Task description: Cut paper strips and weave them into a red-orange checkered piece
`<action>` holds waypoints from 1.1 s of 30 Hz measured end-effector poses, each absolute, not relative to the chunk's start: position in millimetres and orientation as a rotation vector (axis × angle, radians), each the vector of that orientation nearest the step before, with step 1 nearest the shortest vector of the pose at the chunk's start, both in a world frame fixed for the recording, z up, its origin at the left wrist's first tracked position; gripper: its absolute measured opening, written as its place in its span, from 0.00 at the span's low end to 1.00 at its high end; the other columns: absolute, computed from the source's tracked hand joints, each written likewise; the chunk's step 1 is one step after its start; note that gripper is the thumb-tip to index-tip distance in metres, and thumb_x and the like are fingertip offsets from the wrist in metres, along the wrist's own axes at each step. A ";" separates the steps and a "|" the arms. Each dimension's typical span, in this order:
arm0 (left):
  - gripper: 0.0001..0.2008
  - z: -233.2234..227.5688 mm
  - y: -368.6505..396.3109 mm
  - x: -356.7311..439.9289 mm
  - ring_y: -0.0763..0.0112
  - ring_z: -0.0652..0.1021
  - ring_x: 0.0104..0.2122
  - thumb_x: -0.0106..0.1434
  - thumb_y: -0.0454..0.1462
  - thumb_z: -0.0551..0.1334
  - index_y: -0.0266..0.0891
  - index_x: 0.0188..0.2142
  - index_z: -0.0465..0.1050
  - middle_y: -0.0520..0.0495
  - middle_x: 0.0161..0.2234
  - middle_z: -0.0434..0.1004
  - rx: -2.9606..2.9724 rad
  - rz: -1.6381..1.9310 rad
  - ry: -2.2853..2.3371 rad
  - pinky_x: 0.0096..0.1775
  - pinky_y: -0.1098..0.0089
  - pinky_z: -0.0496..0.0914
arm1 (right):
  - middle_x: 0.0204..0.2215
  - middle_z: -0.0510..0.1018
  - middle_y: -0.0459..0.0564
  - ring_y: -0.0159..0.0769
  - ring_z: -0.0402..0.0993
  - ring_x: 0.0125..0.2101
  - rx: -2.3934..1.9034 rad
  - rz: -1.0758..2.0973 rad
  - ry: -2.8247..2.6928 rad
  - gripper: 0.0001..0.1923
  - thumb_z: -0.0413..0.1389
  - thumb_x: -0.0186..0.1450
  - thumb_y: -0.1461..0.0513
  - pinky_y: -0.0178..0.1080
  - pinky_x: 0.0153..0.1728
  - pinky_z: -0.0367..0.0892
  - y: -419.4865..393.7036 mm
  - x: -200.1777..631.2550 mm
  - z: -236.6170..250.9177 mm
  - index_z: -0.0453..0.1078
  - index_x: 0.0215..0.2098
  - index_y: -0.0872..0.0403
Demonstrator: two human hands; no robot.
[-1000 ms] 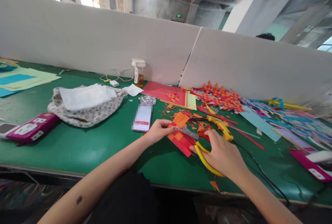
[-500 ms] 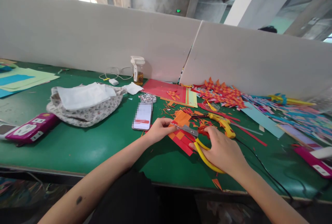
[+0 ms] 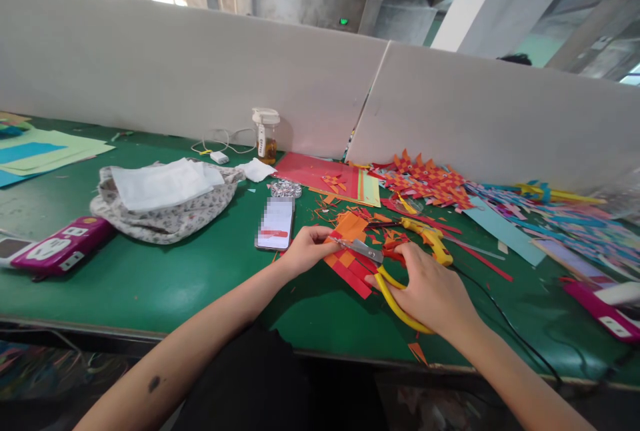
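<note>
My left hand (image 3: 309, 249) pinches the left side of a woven red and orange paper piece (image 3: 346, 259), close to the scissor tips. In my right hand (image 3: 425, 281) is a pair of scissors (image 3: 369, 251) with yellow handles, its fingers wrapped round the grips. The blades point left across the paper piece and reach my left fingertips. Whether the blade tips are parted is too small to tell. Loose red strips stick out at the paper's lower right. Orange scraps (image 3: 417, 352) lie near the table's front edge.
A yellow glue gun (image 3: 429, 236) with a black cord lies just beyond my right hand. A phone (image 3: 275, 223) rests left of the paper. Woven red-orange pieces (image 3: 425, 178) pile up at the back right. A cloth bag (image 3: 167, 208) and a magenta power strip (image 3: 63, 248) are at left.
The scissor blades have shifted very slightly at the paper. Both hands keep nearly the same place and grip.
</note>
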State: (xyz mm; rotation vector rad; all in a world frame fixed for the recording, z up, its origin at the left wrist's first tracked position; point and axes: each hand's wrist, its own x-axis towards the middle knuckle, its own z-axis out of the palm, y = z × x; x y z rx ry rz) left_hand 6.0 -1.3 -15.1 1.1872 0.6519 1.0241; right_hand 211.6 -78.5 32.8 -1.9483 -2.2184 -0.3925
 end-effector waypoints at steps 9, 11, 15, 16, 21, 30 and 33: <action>0.13 -16.4 -1.2 6.6 0.72 0.75 0.28 0.45 0.43 0.69 0.34 0.26 0.77 0.48 0.28 0.78 1.218 1.073 0.649 0.32 0.73 0.68 | 0.39 0.75 0.52 0.45 0.73 0.38 -1.957 -0.399 -2.214 0.19 0.48 0.57 0.48 0.38 0.23 0.58 -78.0 207.3 34.5 0.60 0.40 0.52; 0.13 -17.5 -0.7 6.6 0.71 0.75 0.28 0.45 0.43 0.69 0.34 0.27 0.77 0.48 0.28 0.78 1.225 1.072 0.649 0.33 0.73 0.68 | 0.38 0.75 0.53 0.45 0.73 0.38 -1.949 -0.427 -2.218 0.19 0.48 0.57 0.48 0.37 0.23 0.57 -78.1 207.1 34.3 0.61 0.39 0.52; 0.14 -20.3 0.5 6.5 0.70 0.76 0.29 0.46 0.43 0.68 0.34 0.28 0.77 0.47 0.29 0.78 1.239 1.064 0.646 0.34 0.72 0.69 | 0.34 0.75 0.52 0.44 0.73 0.35 -1.920 -0.525 -2.229 0.19 0.49 0.57 0.46 0.37 0.21 0.55 -77.3 206.4 34.7 0.62 0.35 0.52; 0.14 -20.8 0.7 6.4 0.70 0.76 0.29 0.46 0.43 0.68 0.34 0.28 0.77 0.47 0.29 0.78 1.241 1.065 0.646 0.34 0.72 0.68 | 0.33 0.75 0.51 0.44 0.73 0.33 -1.908 -0.543 -2.233 0.19 0.49 0.56 0.46 0.37 0.21 0.54 -77.0 206.2 35.1 0.62 0.34 0.52; 0.12 -21.1 0.9 5.9 0.72 0.75 0.28 0.47 0.42 0.68 0.35 0.28 0.78 0.48 0.28 0.78 1.241 1.078 0.648 0.33 0.73 0.68 | 0.29 0.76 0.50 0.42 0.73 0.29 -1.851 -0.573 -2.239 0.20 0.49 0.56 0.45 0.36 0.21 0.51 -75.3 206.1 37.5 0.64 0.32 0.53; 0.11 -14.3 -3.4 4.5 0.72 0.75 0.27 0.47 0.42 0.68 0.35 0.27 0.78 0.49 0.27 0.79 1.228 1.074 0.632 0.33 0.72 0.69 | 0.23 0.74 0.48 0.38 0.71 0.23 -1.817 -0.547 -2.249 0.21 0.49 0.55 0.43 0.35 0.19 0.48 -74.6 209.4 38.5 0.65 0.29 0.52; 0.13 -11.8 -4.5 4.7 0.71 0.75 0.27 0.46 0.43 0.69 0.34 0.26 0.77 0.48 0.27 0.79 1.215 1.076 0.643 0.33 0.71 0.69 | 0.20 0.73 0.48 0.38 0.70 0.22 -1.809 -0.550 -2.257 0.22 0.48 0.56 0.43 0.34 0.20 0.47 -74.3 209.3 39.7 0.65 0.28 0.52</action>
